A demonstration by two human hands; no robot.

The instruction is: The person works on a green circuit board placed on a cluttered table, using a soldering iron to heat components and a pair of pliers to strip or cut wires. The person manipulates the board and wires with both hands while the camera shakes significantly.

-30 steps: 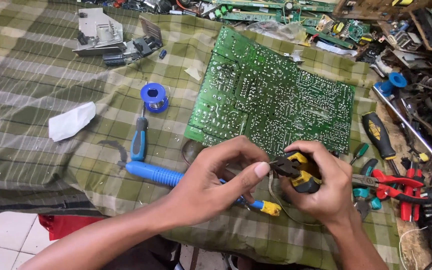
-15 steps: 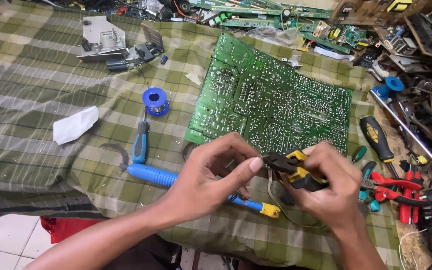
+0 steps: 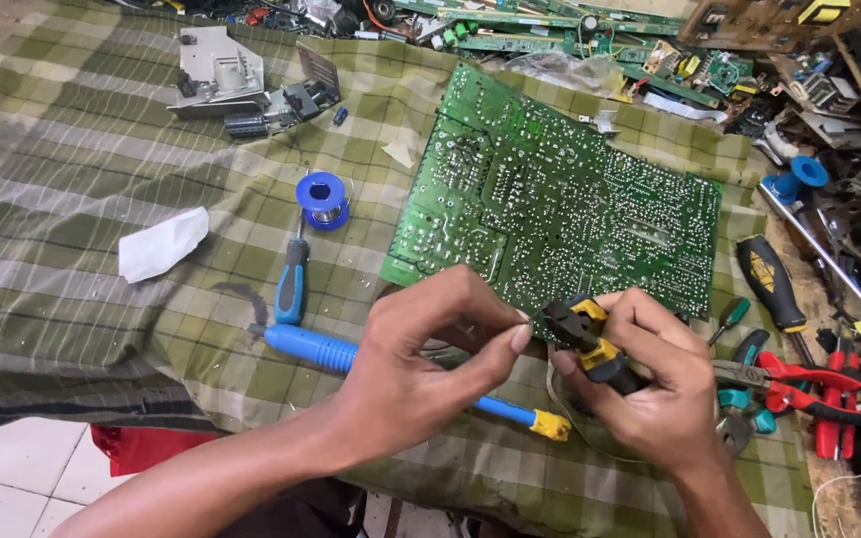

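Observation:
My right hand [image 3: 650, 374] grips a small black-and-yellow cutter [image 3: 582, 334], its jaws pointing left. My left hand [image 3: 426, 354] pinches something tiny between thumb and forefinger right at the cutter's jaws; what it holds is too small to tell. Both hands hover over the near edge of a large green circuit board [image 3: 560, 199] lying solder side up on a green checked cloth [image 3: 62, 239]. A blue soldering iron [image 3: 321, 351] with a yellow tip guard lies under my left hand.
A blue-handled screwdriver [image 3: 291, 279], a blue solder spool [image 3: 323, 199] and a white tissue [image 3: 161, 244] lie to the left. A metal part [image 3: 216, 70] sits at the back left. Red-handled pliers [image 3: 799, 384], screwdrivers and loose boards crowd the right and far side.
My hands have stayed together at the cutter's jaws with only slight finger movement. The view has shifted a little.

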